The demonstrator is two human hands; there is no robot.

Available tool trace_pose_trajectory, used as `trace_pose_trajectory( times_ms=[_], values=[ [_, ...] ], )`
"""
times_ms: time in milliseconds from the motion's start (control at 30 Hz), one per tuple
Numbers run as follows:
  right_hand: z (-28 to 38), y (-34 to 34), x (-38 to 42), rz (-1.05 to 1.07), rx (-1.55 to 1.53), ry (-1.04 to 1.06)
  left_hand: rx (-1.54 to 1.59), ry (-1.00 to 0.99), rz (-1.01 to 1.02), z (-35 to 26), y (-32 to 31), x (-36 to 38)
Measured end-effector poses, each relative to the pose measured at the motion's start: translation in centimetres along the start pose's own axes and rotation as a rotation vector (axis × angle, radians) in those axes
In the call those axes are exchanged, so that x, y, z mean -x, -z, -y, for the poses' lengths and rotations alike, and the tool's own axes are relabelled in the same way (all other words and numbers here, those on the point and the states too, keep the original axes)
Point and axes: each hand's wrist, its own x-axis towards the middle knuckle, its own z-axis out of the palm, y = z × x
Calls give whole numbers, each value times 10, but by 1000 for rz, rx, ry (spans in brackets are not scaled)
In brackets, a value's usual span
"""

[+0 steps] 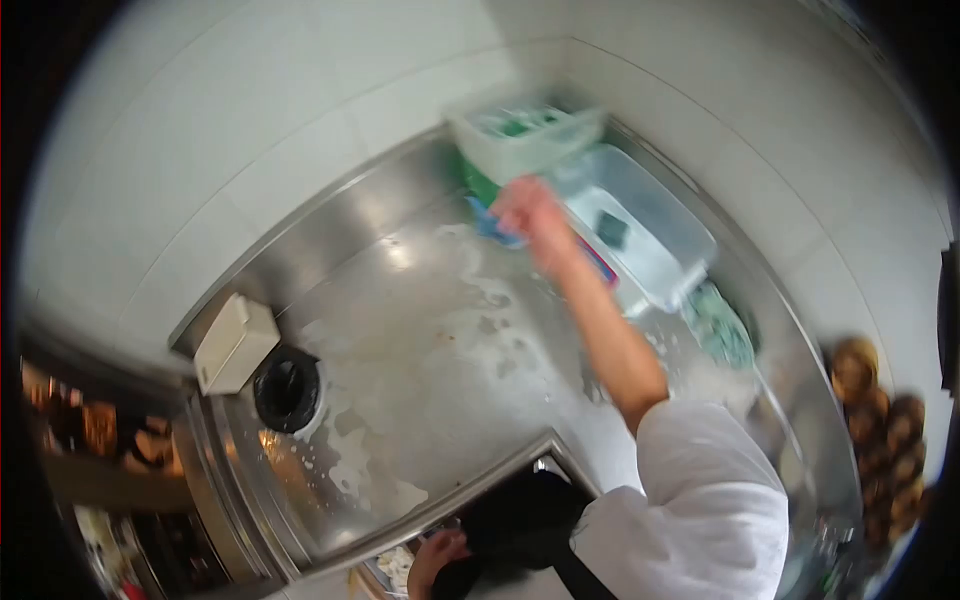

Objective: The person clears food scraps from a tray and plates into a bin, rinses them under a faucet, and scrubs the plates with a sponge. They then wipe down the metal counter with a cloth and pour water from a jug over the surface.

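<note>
My right arm reaches across a wet steel counter [430, 340] toward the back. My right hand [530, 212] is blurred by motion and meets a crumpled blue cloth [488, 224] in front of the containers; its grip is smeared. Just right of that hand stands a clear plastic tub [675, 235] with a dark green scouring pad [611, 230] inside. A red and blue edged item [597, 262] lies along its near side. At the bottom, my left hand [437, 560] is low beside the black apron [520, 520], below the counter's front edge; its fingers are only partly visible.
A whitish bin [515, 145] with green items stands in the back corner. A pale green cloth [720, 325] lies right of the tub. At left are a cream box [238, 345] and a round black-lined opening [287, 390]. Raised steel edges and tiled walls border the counter.
</note>
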Motion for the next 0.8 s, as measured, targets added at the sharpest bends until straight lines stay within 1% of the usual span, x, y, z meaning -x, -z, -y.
trace_pose_trajectory(
  times_ms=[33,67,100,133,167,200,267,300,333,367,400,433,500,533,600,633,700,733,767,800],
  values=[
    [-9,-23,61,-36,-67,-102,0,40,51,-64,-11,9],
    [-28,-35,116,-57,-41,-149,-97,-20,131,-81,-7,-5],
    [-42,-29,171,103,64,-38,-189,-87,206,-98,-4,-21],
    [-16,-35,223,69,296,-173,-210,-128,301,-124,-8,-33],
    [13,-42,272,41,506,-348,-216,-161,403,-137,-13,-42],
    [21,-26,323,-111,511,-381,-302,-113,522,-139,-12,-52],
    [41,15,420,-60,438,-427,-195,-162,744,-151,-30,-75],
    [49,36,472,-289,387,-497,-244,-143,810,-158,-50,-70],
    [61,57,525,-503,317,-555,-205,-205,937,-170,-78,-61],
    [87,66,569,-772,332,-599,-157,-265,1055,-179,-106,-52],
    [89,95,617,-1008,270,-485,-166,-223,1087,-190,-139,-50],
    [93,115,665,-1281,145,-380,-176,-187,1117,-189,-172,-41],
    [99,146,752,-1755,-195,-173,-171,-105,1227,-180,-243,-25],
    [101,155,790,-1780,-212,-150,-201,-99,1247,-168,-279,-18],
    [112,185,862,-1964,-215,-195,-81,156,1218,-125,-357,-12],
    [118,211,892,-1977,-226,-178,-100,156,1229,-98,-391,-13],
    [131,272,958,-1920,-320,-47,-31,595,1014,-37,-457,-21],
    [133,313,991,-1899,-184,-139,-45,606,994,-10,-481,-24],
    [141,356,1018,-1860,-34,-231,-168,600,880,16,-509,-26],
    [155,384,1023,-1943,132,-330,-285,592,761,39,-535,-31]
  ],
)
